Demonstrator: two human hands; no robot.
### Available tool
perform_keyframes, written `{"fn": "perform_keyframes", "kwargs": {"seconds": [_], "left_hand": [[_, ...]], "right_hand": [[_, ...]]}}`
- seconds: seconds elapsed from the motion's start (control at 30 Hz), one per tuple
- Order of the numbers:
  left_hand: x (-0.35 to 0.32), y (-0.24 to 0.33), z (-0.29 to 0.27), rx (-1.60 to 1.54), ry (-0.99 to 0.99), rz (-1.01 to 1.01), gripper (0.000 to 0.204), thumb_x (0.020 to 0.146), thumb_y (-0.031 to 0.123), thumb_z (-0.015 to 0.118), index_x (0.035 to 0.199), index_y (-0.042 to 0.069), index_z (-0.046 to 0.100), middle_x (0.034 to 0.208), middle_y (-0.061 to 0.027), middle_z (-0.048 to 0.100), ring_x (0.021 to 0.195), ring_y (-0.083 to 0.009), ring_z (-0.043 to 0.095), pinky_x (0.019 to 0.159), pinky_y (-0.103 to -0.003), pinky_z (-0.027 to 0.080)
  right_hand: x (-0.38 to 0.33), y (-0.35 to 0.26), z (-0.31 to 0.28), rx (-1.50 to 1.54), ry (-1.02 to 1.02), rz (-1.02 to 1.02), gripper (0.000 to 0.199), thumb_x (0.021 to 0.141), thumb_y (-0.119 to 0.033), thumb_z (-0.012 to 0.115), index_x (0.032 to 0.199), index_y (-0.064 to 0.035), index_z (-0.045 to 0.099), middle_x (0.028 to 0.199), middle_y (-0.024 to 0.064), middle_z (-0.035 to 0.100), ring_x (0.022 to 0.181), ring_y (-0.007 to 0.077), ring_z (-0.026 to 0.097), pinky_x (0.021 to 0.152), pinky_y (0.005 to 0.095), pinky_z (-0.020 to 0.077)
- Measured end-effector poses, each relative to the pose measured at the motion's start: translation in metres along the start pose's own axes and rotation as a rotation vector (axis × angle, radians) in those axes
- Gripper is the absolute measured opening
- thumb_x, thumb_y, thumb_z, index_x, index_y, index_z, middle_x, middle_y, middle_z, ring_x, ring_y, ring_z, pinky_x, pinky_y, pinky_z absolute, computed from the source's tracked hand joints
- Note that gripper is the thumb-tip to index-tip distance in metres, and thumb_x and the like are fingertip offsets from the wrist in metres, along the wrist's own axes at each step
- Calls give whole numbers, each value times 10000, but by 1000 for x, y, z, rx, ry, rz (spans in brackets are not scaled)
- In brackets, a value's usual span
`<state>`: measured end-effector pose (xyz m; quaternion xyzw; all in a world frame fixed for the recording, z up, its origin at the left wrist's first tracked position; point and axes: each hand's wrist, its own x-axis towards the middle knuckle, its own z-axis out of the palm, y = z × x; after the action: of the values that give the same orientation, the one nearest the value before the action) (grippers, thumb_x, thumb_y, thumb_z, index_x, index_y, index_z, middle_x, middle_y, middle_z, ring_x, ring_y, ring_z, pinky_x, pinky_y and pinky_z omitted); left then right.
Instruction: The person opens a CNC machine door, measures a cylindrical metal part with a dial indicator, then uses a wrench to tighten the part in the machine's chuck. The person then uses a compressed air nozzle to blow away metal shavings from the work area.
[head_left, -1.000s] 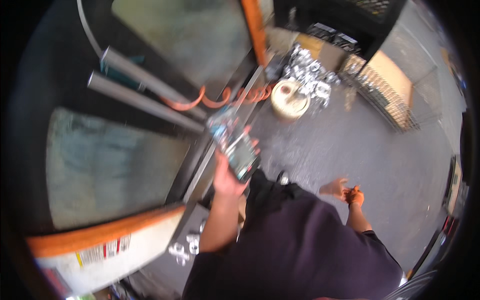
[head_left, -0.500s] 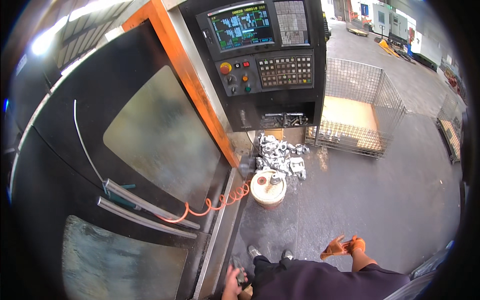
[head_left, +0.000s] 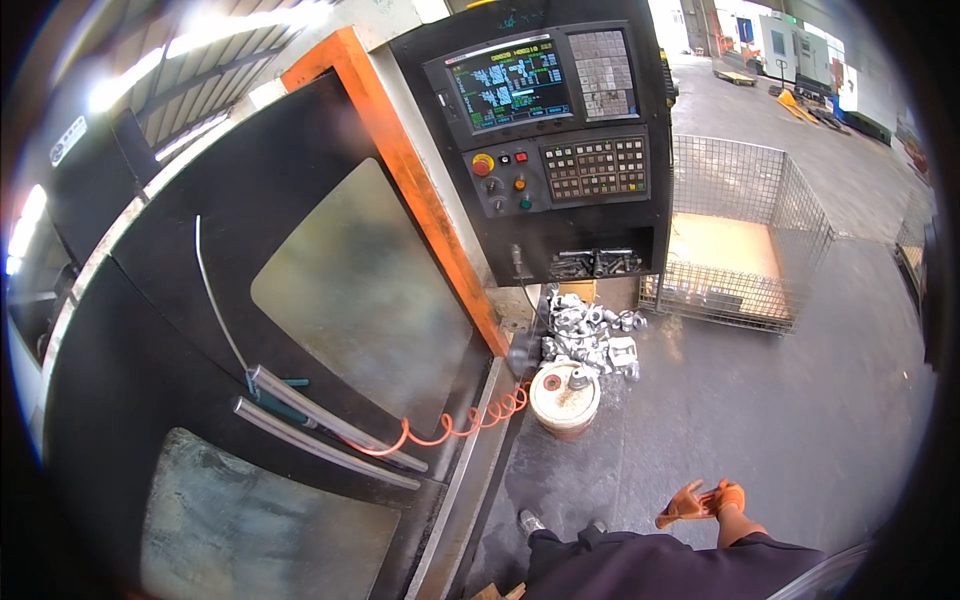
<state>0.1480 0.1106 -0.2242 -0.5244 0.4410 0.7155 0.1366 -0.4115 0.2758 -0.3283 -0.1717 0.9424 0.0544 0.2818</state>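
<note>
Drawn in narrow, the fingers of the gloved right hand (head_left: 731,497) seem to hold a loose orange glove (head_left: 682,506) at 4 o'clock from the middle of the view, both well apart from the machine door (head_left: 200,340) and over the grey floor (head_left: 800,420). Most of the change is on the other side: a second ago the bare left hand had a phone raised in front of that door, half a second ago hand and phone were down near 6 o'clock by the lower edge, and now neither shows, so I cannot tell whether that hand is wide or still wrapped on the phone. The view has also swung up, bringing the lit control panel (head_left: 595,170) to 1 o'clock, with the wire cage (head_left: 735,160) between 2 and 3 o'clock. My judgement is that attention has gone from the phone to the panel, a pause rather than active handling, since the right hand keeps nearly the same pose and touches no metal. Toward 3 o'clock, close to centre, the pile of castings (head_left: 590,322) lies behind the white drum (head_left: 565,405), which stands at 5 o'clock with one small metal part (head_left: 580,378) on its lid; the orange coiled hose (head_left: 447,432) hangs near 6 o'clock, beside the door bars (head_left: 320,449) at 8, and the shoes (head_left: 531,521) show at 6, near the lower edge
</note>
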Motion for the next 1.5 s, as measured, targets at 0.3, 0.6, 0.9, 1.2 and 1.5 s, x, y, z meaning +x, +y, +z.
{"fn": "perform_keyframes", "kwargs": {"seconds": [0.3, 0.6, 0.9, 1.2, 1.5], "left_hand": [[80, -10, -19, 224, 141, 74, 454, 907, 225, 600, 1323, 46, 571, 1126, -275, 647, 1113, -444, 598, 925, -472, 508], [148, -93, -41, -39, 260, 70, 336, 913, 192, 634, 1163, -16, 717, 970, -63, 750, 815, -191, 682, 743, -342, 555], [48, 150, 10, -281, 329, 528, 650, 1044, 403, 598, 1549, 44, 403, 1439, -167, 581, 1321, -269, 568, 1116, -419, 437], [38, 209, 28, -861, -336, 788, 467, 1076, 190, 501, 1528, 97, 430, 1497, -154, 518, 1354, -298, 531, 1112, -477, 447], [16, 224, 33, -800, -458, 916, 525, 999, -23, 529, 1502, 84, 421, 1514, -157, 487, 1361, -290, 528, 1094, -471, 484]], "right_hand": [[23, -7, 27, 82, 58, -5, 464, 1038, -388, 432, 1140, -23, 700, 1198, 228, 705, 1141, 396, 672, 953, 479, 544], [42, -20, 54, 120, 135, -112, 440, 1010, -441, 493, 1092, -49, 677, 1074, 202, 736, 1056, 342, 710, 911, 436, 553], [-85, -211, -85, 1158, -11, -437, 545, 974, -476, 573, 869, 36, 728, 814, 146, 755, 733, 193, 691, 699, 345, 557], [-93, -248, -104, 1387, -323, -714, 535, 1069, -447, 511, 885, -21, 777, 790, 66, 758, 643, 149, 687, 628, 278, 549], [-61, -251, -75, 1470, -217, -638, 508, 1062, -431, 540, 892, -11, 770, 799, 68, 758, 641, 155, 688, 619, 282, 551]]}}
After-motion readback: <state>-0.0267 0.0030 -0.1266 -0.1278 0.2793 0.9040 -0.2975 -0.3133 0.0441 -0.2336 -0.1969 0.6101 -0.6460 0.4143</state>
